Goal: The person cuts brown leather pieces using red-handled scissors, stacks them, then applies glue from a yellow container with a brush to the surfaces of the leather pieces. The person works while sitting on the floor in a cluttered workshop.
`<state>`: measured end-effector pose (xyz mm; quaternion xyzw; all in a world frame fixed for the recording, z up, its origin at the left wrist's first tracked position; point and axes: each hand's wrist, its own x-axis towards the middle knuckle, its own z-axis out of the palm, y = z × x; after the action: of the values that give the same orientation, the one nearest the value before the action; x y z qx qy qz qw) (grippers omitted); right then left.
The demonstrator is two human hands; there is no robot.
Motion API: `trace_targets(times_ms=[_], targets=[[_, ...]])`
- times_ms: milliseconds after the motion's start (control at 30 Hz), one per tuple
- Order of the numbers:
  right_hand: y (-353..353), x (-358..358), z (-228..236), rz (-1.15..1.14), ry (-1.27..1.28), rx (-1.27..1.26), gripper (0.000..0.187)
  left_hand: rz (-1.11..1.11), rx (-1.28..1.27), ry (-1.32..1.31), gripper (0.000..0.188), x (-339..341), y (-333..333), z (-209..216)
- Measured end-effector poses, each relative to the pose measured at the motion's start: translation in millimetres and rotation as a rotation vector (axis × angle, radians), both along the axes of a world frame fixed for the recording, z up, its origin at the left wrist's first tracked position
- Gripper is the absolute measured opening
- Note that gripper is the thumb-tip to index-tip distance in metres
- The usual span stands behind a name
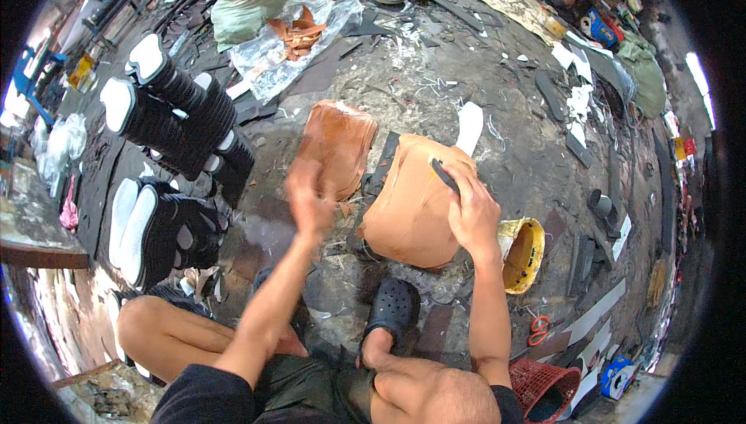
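Over the near edge of a stack of reddish-brown leather-like pieces is my left hand, smeared by motion, so its fingers and anything in them cannot be made out. My right hand grips a short dark flat stick and holds its tip at the upper right part of a tan stack of sheets. A small yellowish smear shows by that tip. Beneath the tan sheets a dark board sticks out on the left. A white sole-shaped piece lies just past the stack's far edge.
Beside my right wrist stands a yellow-stained bucket. Stacks of dark soles with white tops rise on the left. Orange-handled scissors and a red basket are at lower right. Brown scraps lie on clear plastic at the back.
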<state>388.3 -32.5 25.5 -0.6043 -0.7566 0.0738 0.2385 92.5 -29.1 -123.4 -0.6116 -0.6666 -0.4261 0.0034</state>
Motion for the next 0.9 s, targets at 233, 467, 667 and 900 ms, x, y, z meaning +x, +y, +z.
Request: trace_targets(times_ms=[233, 467, 667, 900], targets=[[-5, -39, 38, 0.236, -0.217, -0.540, 0.038, -0.469, -0.290, 0.092, 0.046, 108, -98, 42], [102, -148, 6, 0.288, 0.395, -0.405, 0.035, -0.306, -0.205, -0.368, 0.036, 120, -137, 47], [110, -178, -165, 0.239, -0.101, -0.238, 0.039, -0.098, -1.066, -2.033, 0.035, 185, -153, 35], [-1, -229, -78, 0.442, 0.225, -0.177, 0.037, -0.322, -0.930, -2.355, 0.027, 198, -148, 11]])
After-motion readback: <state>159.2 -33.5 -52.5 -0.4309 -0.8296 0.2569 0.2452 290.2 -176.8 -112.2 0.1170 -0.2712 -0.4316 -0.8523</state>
